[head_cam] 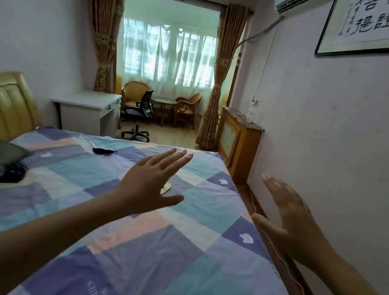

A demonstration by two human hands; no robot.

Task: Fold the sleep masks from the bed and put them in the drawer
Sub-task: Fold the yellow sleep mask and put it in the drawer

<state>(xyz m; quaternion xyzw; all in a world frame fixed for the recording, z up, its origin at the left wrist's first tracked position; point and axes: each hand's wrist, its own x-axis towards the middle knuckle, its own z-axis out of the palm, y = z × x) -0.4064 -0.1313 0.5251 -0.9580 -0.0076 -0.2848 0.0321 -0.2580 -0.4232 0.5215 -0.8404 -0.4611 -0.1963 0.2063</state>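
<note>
Both hands, left hand (150, 186) and right hand (289, 218), hover flat with fingers spread, empty, over the bed (195, 262).
One dark mask (104, 151) lies on the far part of the checked sheet, well beyond the left hand; a yellow object (166, 189) peeks from under that hand. Sheet print near the camera is unreadable; a wall scroll (385, 27) bears brush characters.

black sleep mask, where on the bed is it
In the head view, the black sleep mask lies flat on the checked bedspread near its far edge, left of centre, beyond the left hand.
</note>
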